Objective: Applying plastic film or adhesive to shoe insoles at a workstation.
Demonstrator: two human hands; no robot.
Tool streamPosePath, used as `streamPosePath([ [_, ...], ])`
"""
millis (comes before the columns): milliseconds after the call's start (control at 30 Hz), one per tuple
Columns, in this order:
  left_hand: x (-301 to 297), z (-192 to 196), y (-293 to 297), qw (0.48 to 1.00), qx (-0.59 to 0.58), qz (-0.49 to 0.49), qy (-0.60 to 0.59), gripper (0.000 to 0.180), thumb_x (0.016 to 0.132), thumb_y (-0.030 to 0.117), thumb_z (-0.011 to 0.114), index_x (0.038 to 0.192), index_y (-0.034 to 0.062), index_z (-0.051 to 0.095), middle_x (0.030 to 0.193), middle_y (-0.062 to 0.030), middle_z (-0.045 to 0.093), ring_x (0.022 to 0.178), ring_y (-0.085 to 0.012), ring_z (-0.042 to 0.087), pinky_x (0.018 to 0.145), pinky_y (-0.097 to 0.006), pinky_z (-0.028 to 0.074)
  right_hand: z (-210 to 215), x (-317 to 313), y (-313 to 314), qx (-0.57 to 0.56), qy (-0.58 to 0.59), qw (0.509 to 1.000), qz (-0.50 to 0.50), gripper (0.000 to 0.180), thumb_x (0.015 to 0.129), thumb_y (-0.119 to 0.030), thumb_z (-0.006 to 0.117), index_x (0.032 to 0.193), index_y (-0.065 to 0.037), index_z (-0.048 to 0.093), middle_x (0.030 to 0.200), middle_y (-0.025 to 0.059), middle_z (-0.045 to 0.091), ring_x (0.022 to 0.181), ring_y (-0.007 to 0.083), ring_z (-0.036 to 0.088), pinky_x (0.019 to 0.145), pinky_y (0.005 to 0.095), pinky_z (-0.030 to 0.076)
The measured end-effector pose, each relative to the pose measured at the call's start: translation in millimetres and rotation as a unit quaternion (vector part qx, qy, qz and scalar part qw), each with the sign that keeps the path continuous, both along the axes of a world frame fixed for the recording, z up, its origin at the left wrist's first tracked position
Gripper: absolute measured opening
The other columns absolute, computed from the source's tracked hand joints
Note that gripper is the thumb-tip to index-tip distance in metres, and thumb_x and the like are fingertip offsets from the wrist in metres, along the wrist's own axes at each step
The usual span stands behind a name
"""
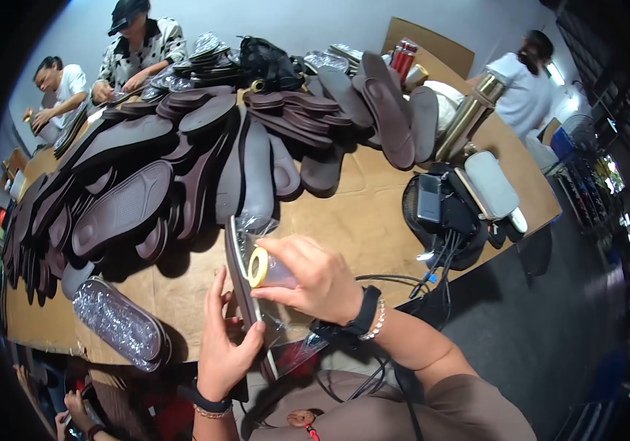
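In right grip (315, 275), yellow-rimmed translucent roll (278, 275); in left grip (228, 360), layered insoles (240, 287).

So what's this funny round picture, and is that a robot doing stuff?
No robot here: these are a person's own bare hands. The camera sits on that person's head, looking down, and its wide lens bends straight edges. The left fingers hold brown insoles, the soft pads for shoes, seen edge-on. The right fingers hold a yellow-rimmed roll, maybe tape, close beside them. On the brown table lie heaps of grey and brown insoles, plus a plastic-wrapped bundle near the front edge. Other people are on the far side.
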State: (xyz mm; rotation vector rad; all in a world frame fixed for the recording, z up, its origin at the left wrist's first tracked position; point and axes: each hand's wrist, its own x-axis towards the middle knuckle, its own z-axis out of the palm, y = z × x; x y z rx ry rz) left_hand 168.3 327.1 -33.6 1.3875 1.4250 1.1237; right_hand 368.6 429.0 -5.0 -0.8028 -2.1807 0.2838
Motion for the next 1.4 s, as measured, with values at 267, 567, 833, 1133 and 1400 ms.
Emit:
streamPosePath([
  [267,9,2,4,0.998,0.052,-0.023,0.007,0.086,0.084,0.009,0.075,0.162,0.0096,0.037,0.161,-0.0218,0.037,0.14,-0.0365,0.052,0.1,-0.043,0.058,-18,7,5,-0.104,0.0,0.994,0.043,0.058,0.09,-0.03,0.083,0.135,-0.001,0.061,0.121,0.0225,0.071,0.111,0.0435,0.069,0.093,0.0463,0.056],
  [567,14,4,2,0.989,0.097,-0.005,0.109,0.074,0.085,0.013,0.078,0.152,0.0102,0.047,0.161,-0.0219,0.036,0.16,-0.0391,0.025,0.104,-0.048,0.054,-13,18,8,-0.188,0.012,0.979,0.083,0.056,0.09,-0.02,0.078,0.138,-0.001,0.056,0.119,0.0234,0.071,0.11,0.0427,0.07,0.094,0.0461,0.055],
  [833,7,20,6,0.982,0.106,-0.01,0.157,0.076,0.083,0.014,0.079,0.151,0.0063,0.045,0.159,-0.0242,0.038,0.155,-0.0398,0.034,0.107,-0.049,0.051,-10,11,11,-0.191,0.013,0.976,0.103,0.049,0.086,-0.009,0.069,0.133,-0.001,0.059,0.118,0.0204,0.068,0.109,0.0382,0.069,0.098,0.0421,0.054],
  [1133,7,28,5,0.982,0.096,-0.023,0.158,0.077,0.083,0.015,0.08,0.151,0.0073,0.045,0.159,-0.0247,0.037,0.152,-0.0399,0.039,0.106,-0.048,0.051,0,8,4,-0.221,0.029,0.969,0.103,0.055,0.085,-0.019,0.072,0.136,-0.001,0.057,0.118,0.0225,0.066,0.109,0.0397,0.068,0.096,0.0418,0.054],
  [1400,-4,35,17,0.975,0.075,-0.075,0.195,0.1,0.084,0.018,0.081,0.167,0.0086,0.027,0.167,-0.0247,0.029,0.156,-0.0422,0.034,0.113,-0.053,0.047,3,13,10,-0.171,0.011,0.978,0.121,0.06,0.086,-0.024,0.08,0.136,-0.002,0.055,0.12,0.0237,0.066,0.108,0.0438,0.068,0.093,0.0454,0.055],
])
